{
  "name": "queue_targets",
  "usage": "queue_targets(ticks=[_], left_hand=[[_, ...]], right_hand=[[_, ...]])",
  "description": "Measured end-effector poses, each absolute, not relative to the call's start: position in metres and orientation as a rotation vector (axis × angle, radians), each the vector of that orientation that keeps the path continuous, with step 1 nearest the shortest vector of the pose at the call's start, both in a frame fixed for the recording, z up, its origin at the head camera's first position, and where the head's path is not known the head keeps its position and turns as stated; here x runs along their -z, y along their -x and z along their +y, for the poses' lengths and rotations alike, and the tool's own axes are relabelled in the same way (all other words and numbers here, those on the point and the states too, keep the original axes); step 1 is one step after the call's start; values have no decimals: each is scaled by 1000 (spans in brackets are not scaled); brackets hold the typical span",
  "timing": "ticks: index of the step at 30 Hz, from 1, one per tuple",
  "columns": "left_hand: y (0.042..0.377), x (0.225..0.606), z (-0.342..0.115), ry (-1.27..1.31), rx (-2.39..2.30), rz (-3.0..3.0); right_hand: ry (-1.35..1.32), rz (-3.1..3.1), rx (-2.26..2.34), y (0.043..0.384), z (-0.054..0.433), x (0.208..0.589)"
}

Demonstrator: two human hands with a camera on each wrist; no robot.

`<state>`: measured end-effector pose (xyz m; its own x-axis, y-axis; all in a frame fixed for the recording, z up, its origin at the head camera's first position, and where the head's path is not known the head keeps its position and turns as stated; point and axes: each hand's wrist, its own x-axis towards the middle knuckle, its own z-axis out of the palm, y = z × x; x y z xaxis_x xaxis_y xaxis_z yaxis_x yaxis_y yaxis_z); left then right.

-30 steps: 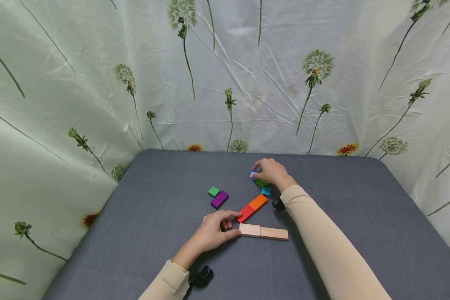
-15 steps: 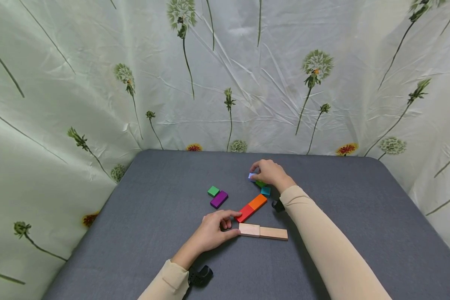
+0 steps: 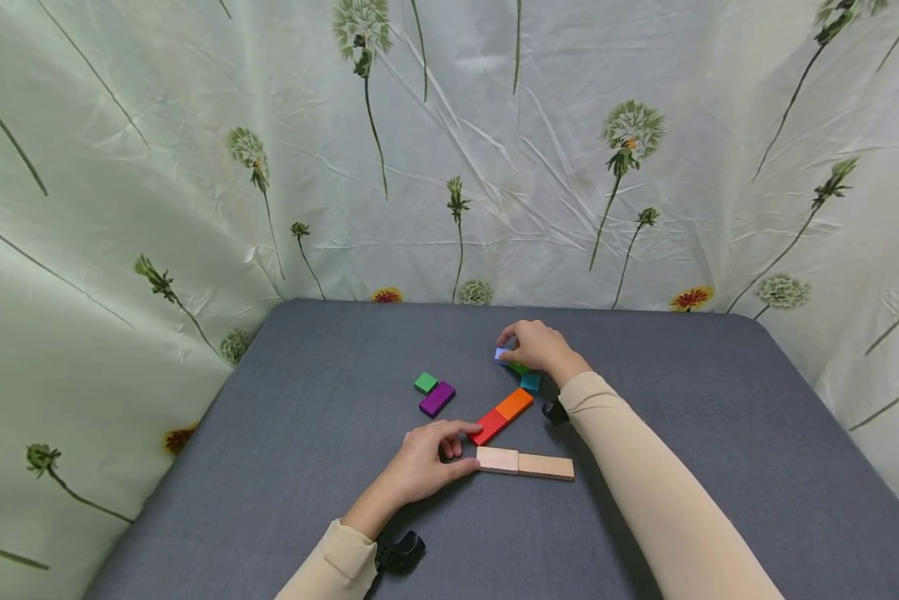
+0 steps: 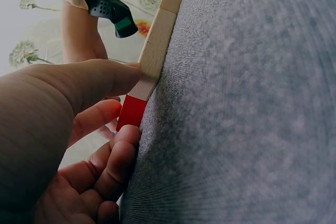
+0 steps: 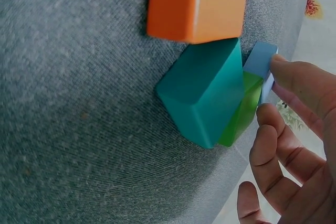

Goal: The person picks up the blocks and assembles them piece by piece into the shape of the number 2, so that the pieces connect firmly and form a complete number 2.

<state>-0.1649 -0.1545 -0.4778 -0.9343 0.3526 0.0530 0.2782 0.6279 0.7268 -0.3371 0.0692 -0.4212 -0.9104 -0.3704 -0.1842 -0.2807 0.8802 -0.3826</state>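
In the head view my right hand (image 3: 541,345) pinches a light blue block (image 5: 259,59) between thumb and index finger. That block lies at the far end of a row, against a dark green block (image 5: 243,111), with a teal block (image 5: 207,87) after it. An orange block (image 3: 515,403) and a red block (image 3: 486,427) continue the row toward me. My left hand (image 3: 425,460) touches the red block with its index fingertip. Its thumb rests on the end of a pale wooden block (image 3: 497,461), and the remaining fingers curl loosely.
A second wooden block (image 3: 546,467) continues rightward from the pale one. Left of the row, a purple block (image 3: 437,400) and a lighter green block (image 3: 426,382) lie together on the grey table (image 3: 307,400). A flower-printed curtain (image 3: 419,242) hangs behind the table.
The right hand and the light blue block have shifted very slightly left and nearer. My left hand keeps its place at the red and pale wooden blocks.
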Motion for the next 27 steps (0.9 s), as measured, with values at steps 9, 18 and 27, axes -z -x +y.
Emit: queue_targets(ticks=[9,18,27], left_hand=[[165,477,-155,-537,-1211,2737],[165,477,-155,-538,-1215,2736],[165,477,-156,-534,-1206,2733]], right_hand=[[493,2801,508,334,70,418],[494,2802,490,335,69,419],[523,2804,503,331,71,416]])
